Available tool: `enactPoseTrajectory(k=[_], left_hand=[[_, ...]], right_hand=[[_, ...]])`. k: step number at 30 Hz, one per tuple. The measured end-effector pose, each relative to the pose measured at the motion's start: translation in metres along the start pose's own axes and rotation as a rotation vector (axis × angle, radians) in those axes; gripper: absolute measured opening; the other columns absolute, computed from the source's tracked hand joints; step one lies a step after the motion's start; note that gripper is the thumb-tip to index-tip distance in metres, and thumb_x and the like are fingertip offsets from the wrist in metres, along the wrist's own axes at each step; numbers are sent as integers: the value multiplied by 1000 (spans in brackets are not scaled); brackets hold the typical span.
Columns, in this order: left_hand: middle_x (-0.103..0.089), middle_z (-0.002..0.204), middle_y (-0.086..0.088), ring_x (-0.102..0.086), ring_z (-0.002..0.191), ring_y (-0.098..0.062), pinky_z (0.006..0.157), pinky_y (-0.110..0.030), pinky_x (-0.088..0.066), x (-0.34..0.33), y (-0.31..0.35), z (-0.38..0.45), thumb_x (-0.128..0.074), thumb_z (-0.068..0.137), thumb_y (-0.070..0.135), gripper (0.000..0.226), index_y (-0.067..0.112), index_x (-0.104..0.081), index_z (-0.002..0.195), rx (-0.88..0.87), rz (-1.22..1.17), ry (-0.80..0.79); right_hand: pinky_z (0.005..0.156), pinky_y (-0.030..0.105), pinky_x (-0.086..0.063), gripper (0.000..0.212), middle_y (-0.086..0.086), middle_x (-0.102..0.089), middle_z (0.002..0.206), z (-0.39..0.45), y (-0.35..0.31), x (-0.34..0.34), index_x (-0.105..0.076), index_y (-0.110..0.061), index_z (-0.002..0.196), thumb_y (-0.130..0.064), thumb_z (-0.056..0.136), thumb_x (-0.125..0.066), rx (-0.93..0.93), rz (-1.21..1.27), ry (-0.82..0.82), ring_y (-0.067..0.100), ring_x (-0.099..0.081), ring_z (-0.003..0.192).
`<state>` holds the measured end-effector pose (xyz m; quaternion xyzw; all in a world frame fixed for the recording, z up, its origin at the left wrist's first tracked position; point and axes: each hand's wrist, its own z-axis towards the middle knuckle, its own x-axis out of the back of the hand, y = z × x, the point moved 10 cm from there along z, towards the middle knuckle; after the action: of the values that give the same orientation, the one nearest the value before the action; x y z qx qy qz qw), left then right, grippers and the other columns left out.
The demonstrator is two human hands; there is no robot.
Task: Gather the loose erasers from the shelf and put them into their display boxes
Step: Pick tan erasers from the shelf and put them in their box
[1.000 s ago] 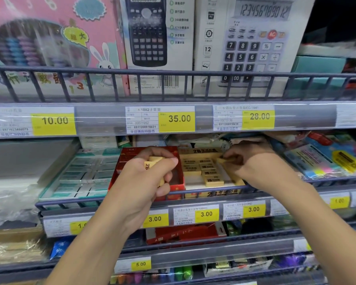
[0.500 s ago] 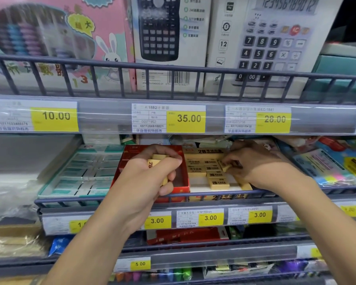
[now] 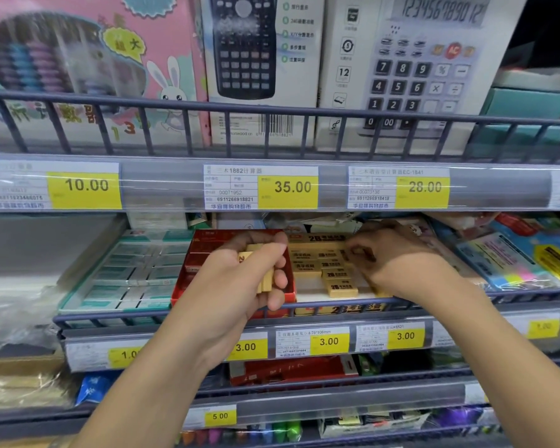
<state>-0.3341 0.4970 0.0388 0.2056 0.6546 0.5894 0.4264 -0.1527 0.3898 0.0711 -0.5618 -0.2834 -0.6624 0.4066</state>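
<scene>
My left hand (image 3: 240,279) grips a small stack of tan erasers (image 3: 265,279) in front of the red display box (image 3: 193,257) on the middle shelf. To its right stands a tan display box (image 3: 320,242) marked 2B, with several tan erasers (image 3: 337,273) lying inside. My right hand (image 3: 395,263) reaches into this box from the right, its fingers curled at the erasers in the right-hand row; blur hides whether it pinches one.
A teal tray of white erasers (image 3: 123,279) lies left of the red box. Colourful packets (image 3: 524,263) fill the shelf's right end. A wire rail (image 3: 304,307) fronts the shelf, with price tags (image 3: 328,341) below. Calculator boxes (image 3: 411,59) stand on the shelf above.
My right hand has pushed a little further back and left inside the tan box. My left hand keeps hold of its erasers. The view has shifted down slightly.
</scene>
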Motion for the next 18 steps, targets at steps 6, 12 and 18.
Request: enactPoseTrajectory(k=[6,12,18], left_hand=[[-60,74,-4,-52,61,-12,44,-20,-39,-4,-6,-2,-66,99,21,14,8,-72,99,52,-88,31],[-58,75,-8,-57,65,-12,52,-21,-49,-12,-2,-11,-69,81,44,53,-4,-64,103,56,-39,-13],[-63,81,-7,-62,73,-12,62,-22,-52,-10,1,-17,-67,85,54,69,-9,-65,113,54,33,-54]], right_hand=[[66,17,-50,33,-20,-68,92,-48,-72,28,-64,-47,117,-46,85,-70,282,721,160,6,-64,79],[81,4,-36,43,-23,-49,99,-58,-109,26,-58,-38,122,-49,84,-74,399,625,193,-4,-48,100],[79,8,-38,48,-21,-52,100,-56,-107,26,-57,-44,121,-53,77,-76,395,641,249,4,-51,102]])
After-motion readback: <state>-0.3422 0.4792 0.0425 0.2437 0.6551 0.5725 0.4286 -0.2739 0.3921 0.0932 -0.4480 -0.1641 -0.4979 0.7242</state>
